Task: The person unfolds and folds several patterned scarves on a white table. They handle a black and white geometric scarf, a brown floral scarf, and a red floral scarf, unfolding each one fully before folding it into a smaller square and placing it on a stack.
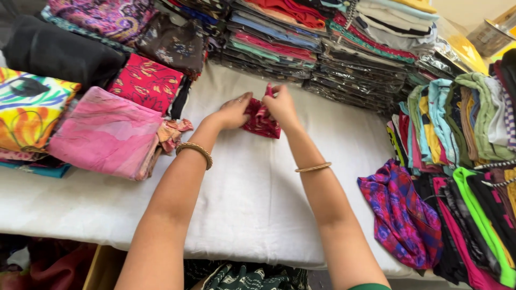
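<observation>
Hands: left hand [235, 111], right hand [280, 104] | fingers closed on red cloth [260, 119] (bunched) | long axis away from person

The red cloth [262, 119] is soft, matt printed fabric, crumpled. Under it the surface [252, 182] wears a white, matt, faintly coarse sheet. Behind the cloth, stacked packets [355, 80] shine in glossy clear plastic. Beside it, both wrists carry smooth, gleaming metal bangles [194, 149].
</observation>
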